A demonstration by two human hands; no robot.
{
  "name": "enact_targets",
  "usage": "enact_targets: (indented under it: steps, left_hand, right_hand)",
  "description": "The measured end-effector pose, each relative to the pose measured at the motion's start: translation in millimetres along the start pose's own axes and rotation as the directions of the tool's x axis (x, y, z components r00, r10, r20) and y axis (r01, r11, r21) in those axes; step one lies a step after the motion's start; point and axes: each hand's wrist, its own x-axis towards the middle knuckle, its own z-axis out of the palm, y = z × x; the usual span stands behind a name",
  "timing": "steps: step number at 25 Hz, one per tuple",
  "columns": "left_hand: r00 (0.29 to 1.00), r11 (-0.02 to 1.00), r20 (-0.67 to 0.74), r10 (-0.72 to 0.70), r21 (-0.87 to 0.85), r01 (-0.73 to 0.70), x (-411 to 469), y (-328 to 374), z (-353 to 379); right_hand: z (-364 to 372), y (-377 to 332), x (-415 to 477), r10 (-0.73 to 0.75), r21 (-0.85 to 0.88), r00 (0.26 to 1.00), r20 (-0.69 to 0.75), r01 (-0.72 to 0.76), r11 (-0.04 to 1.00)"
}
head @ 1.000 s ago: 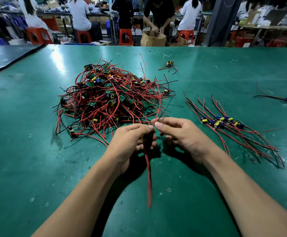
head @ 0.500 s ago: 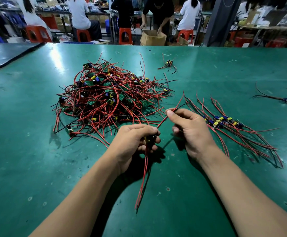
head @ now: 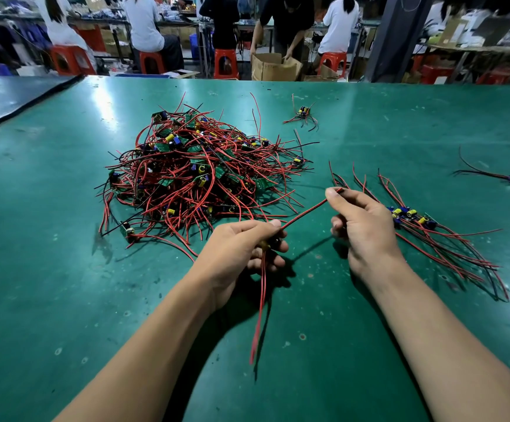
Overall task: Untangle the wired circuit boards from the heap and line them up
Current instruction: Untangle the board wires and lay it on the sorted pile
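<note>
While our L hand [head: 241,248] grips one circuit board [head: 270,243], mostly hidden in the fist, our R hand [head: 366,220] pinches its red wire [head: 304,215] taut btwn them. Heap [head: 199,175] sits just behind; lined-up row [head: 412,214] lies right, partly behind R hand.

The heap [head: 199,175] of small green boards, red and black leads everywhere, lies tangled ahead-left on the worktop [head: 49,239]. One board [head: 270,243] sits in my left hand [head: 241,248] — mostly hidden, dark I think — with red leads hanging down. Its lead [head: 305,213] stretches to my right hand [head: 366,220]. The lined-up row [head: 412,216] lies at right.
</note>
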Motion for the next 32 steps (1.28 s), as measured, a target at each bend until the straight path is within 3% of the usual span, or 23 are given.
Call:
enact_targets:
  steps: [6,8,11,14,18,22,26,29,32]
  left_hand:
    - [0.999,0.985,0.041,-0.006,-0.174,0.013,-1,4,-5]
    - [0.999,0.979,0.048,0.001,-0.203,0.009,-2,5,-5]
    - [0.997,0.974,0.073,0.016,-0.226,0.001,-5,7,-5]
    - [0.997,0.967,0.07,0.038,-0.255,-0.019,-5,9,-4]
    - [0.999,0.96,0.025,0.023,-0.279,-0.015,-5,10,-4]
    - [0.999,0.907,0.046,-0.015,-0.419,0.033,-3,12,-6]
    - [0.995,0.832,0.088,-0.042,-0.548,0.084,-3,16,-11]
    - [0.995,0.85,0.099,-0.009,-0.524,0.06,-4,15,-10]
    - [0.999,0.887,0.044,0.008,-0.462,0.014,-2,14,-8]
  right_hand:
    - [-3,-9,1,0.139,0.069,0.99,-0.019,-0.137,0.988]
    - [1,-11,-2,0.221,0.127,0.973,0.071,-0.229,0.965]
    - [6,-13,-10,0.373,0.228,0.884,0.282,-0.439,0.869]
    - [10,-12,-19,0.427,0.154,0.772,0.472,-0.548,0.822]
    - [16,-6,-33,0.337,0.022,0.667,0.665,-0.469,0.883]
    - [25,-2,-40,0.206,0.138,0.737,0.644,-0.376,0.916]
    - [26,-5,-38,0.171,0.22,0.805,0.569,-0.349,0.911]
    - [23,-7,-38,0.154,0.189,0.782,0.605,-0.328,0.926]
    - [21,-6,-39,0.118,0.15,0.706,0.698,-0.305,0.94]
